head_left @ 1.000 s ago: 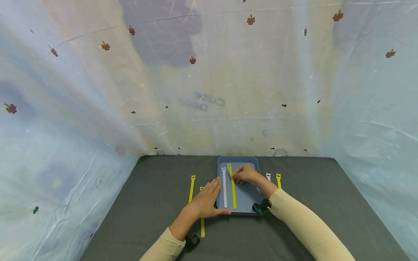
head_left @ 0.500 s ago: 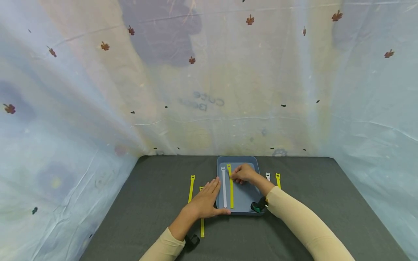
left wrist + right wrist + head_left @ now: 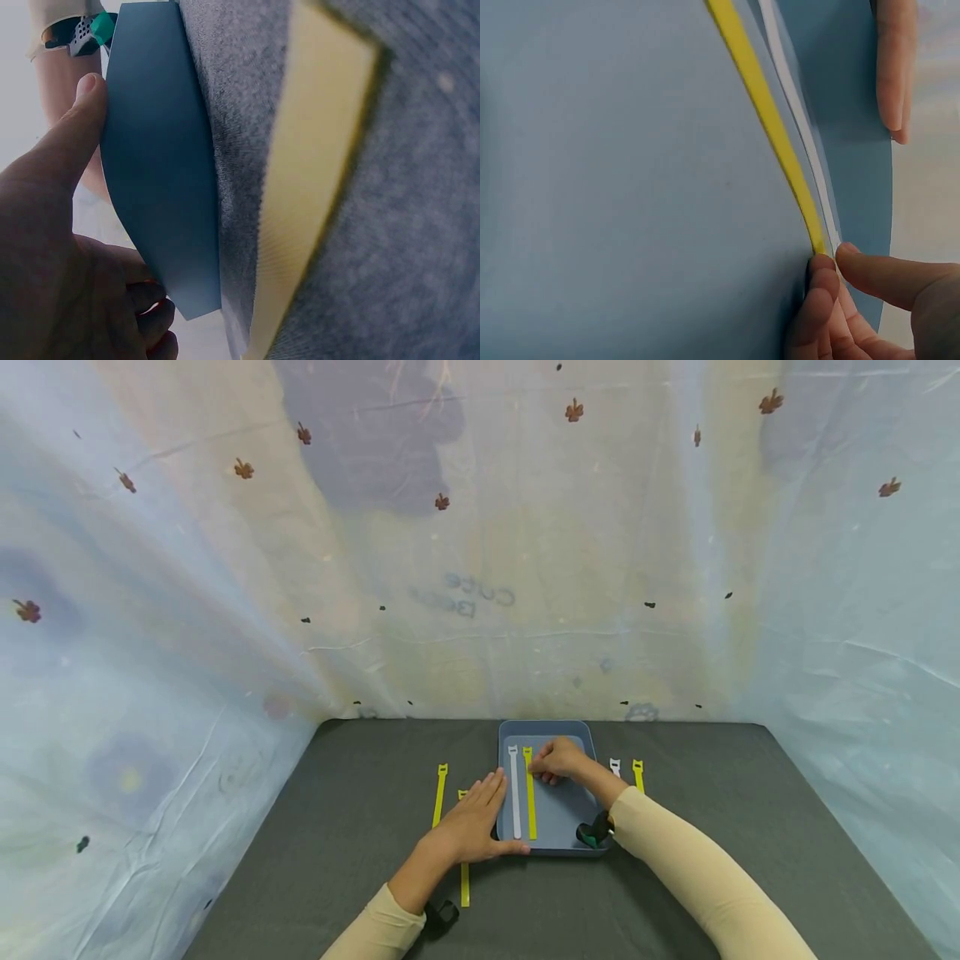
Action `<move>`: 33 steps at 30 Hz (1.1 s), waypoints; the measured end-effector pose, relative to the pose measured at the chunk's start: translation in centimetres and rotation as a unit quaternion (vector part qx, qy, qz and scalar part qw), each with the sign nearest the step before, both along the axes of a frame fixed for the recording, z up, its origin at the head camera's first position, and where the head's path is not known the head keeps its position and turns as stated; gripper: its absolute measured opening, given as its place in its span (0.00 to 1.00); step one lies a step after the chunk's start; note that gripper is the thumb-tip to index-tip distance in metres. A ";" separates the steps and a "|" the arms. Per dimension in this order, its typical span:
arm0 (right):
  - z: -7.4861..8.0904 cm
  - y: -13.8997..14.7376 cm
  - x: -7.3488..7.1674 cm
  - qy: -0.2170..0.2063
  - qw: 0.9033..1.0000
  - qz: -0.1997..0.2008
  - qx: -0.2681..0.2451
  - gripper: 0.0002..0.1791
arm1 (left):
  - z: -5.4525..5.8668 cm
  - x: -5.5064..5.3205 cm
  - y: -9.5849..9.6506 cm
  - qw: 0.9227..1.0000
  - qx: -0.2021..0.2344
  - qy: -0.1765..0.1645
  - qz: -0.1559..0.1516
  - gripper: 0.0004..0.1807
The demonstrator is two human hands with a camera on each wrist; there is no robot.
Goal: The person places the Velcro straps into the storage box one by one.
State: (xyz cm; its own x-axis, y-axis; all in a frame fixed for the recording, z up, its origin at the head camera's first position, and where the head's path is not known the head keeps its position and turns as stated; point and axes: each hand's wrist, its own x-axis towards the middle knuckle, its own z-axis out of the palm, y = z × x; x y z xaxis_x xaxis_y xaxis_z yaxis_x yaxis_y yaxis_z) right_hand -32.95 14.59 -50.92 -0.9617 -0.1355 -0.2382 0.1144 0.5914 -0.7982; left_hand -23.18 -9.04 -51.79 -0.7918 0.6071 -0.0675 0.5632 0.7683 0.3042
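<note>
A blue-grey tray (image 3: pixel 557 814) lies on the dark cloth. Inside it, a white cable tie (image 3: pixel 515 797) and a yellow cable tie (image 3: pixel 532 810) lie side by side lengthwise, a small gap apart. My right hand (image 3: pixel 561 761) pinches the yellow tie near its slotted head; thumb and fingertips meet at it in the right wrist view, where they hide that end. My left hand (image 3: pixel 471 820) rests against the tray's left side, fingers extended along the rim and thumb at the near corner. The left wrist view shows that thumb (image 3: pixel 88 101) touching the tray's outer wall (image 3: pixel 161 150).
Left of the tray lie two more yellow ties, one (image 3: pixel 440 793) farther out and one (image 3: pixel 465 889) partly under my left hand. To the right, a white tie (image 3: pixel 616 765) and a yellow tie (image 3: pixel 639 772) are partly covered by my right arm. A patterned curtain (image 3: pixel 480 568) hangs behind.
The yellow tie in the tray has shifted slightly left and toward me, and now lies straighter beside the white one. My right hand moved slightly left with it; my left hand stayed put.
</note>
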 end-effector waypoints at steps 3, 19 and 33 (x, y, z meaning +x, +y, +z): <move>-0.1 0.1 0.2 0.006 1.000 0.005 -0.003 0.08 | 0.0 0.1 0.0 1.000 -0.001 0.001 0.000 0.68; 3.3 1.7 2.2 0.026 0.997 0.078 0.001 0.10 | -0.2 -0.1 0.0 1.000 -0.002 -0.003 0.004 0.69; 4.4 6.0 4.0 0.048 0.997 0.045 -0.026 0.14 | 0.0 0.0 0.1 1.000 0.004 -0.003 0.009 0.70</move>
State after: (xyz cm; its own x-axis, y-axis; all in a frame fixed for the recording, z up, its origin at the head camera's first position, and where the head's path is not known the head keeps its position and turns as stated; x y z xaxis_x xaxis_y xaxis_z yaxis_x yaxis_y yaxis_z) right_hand -28.95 20.58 -46.51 -0.9634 -0.2315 -0.1354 -0.0162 0.5539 -0.8324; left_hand -23.16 -8.94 -51.81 -0.8020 0.5935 -0.0676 0.5475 0.7757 0.3139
